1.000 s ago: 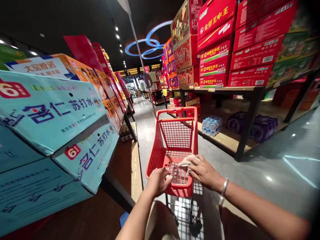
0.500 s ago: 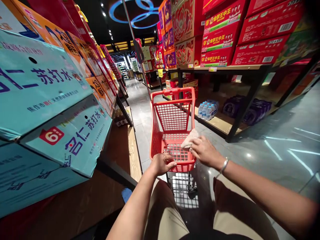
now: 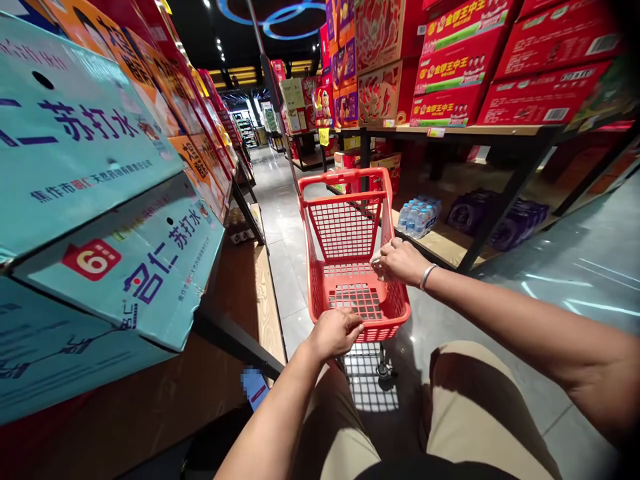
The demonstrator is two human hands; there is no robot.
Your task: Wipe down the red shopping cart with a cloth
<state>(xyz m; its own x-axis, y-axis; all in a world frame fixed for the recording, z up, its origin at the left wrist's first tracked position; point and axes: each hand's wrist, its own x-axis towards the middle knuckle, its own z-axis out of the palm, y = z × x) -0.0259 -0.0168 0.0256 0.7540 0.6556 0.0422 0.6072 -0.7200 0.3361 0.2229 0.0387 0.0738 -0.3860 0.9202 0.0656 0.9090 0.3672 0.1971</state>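
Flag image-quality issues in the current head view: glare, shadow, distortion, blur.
Head view: white glare streaks on the floor at right; crisp grid shadow beneath the cart; teal boxes look stretched at left; green boxes smear towards the blacked-out right edge; purple packs sit in dim shade; pixelation beside the blue item.

Blue cartons (image 3: 150,267) stand at left; red boxes (image 3: 450,73) sit on a shelf (image 3: 505,133) at right (bottled water (image 3: 417,217) below).
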